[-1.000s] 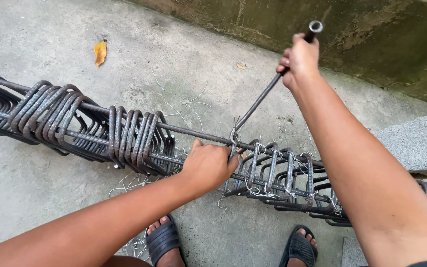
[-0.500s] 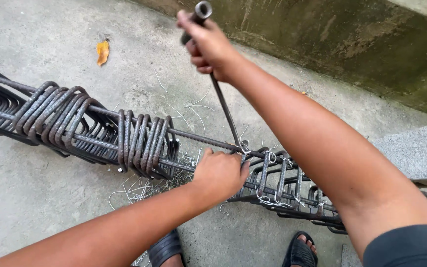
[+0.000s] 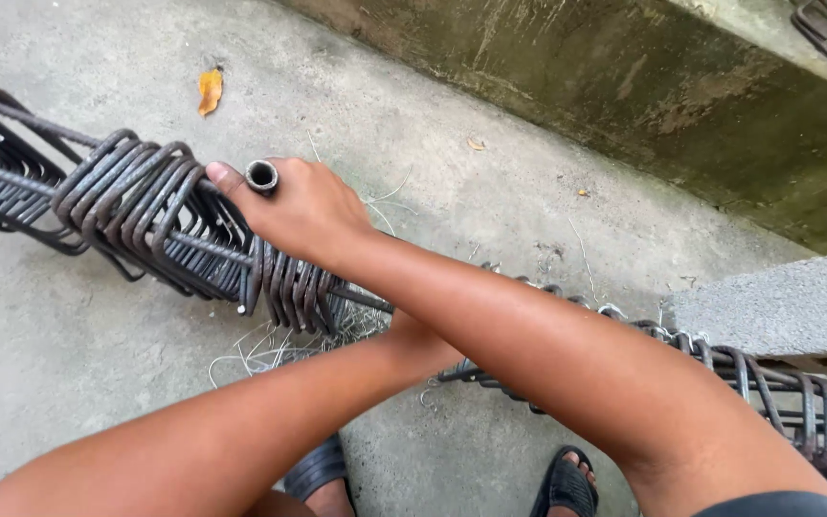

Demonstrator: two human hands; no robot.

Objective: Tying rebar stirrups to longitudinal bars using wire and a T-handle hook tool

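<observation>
A long cage of steel bars with bunched rectangular stirrups (image 3: 136,206) lies across the concrete ground. My right hand (image 3: 303,211) is closed around the hollow metal handle of a tying tool (image 3: 261,176), held above the stirrups at left of centre. Its shaft is hidden below the hand. My right forearm crosses over my left arm. My left hand is hidden under that forearm, down at the cage near the middle; only its wrist (image 3: 404,345) shows.
Loose tie wire (image 3: 251,349) lies on the ground under the cage. A grey concrete block (image 3: 777,306) supports the cage at right. A mossy concrete wall (image 3: 624,105) runs along the back. My sandalled feet (image 3: 562,483) stand near the bottom edge. A dry leaf (image 3: 210,91) lies far left.
My right hand has swung the tool handle from the upper right, over the top, down to the left. It now crosses over my left arm and hides the left hand.
</observation>
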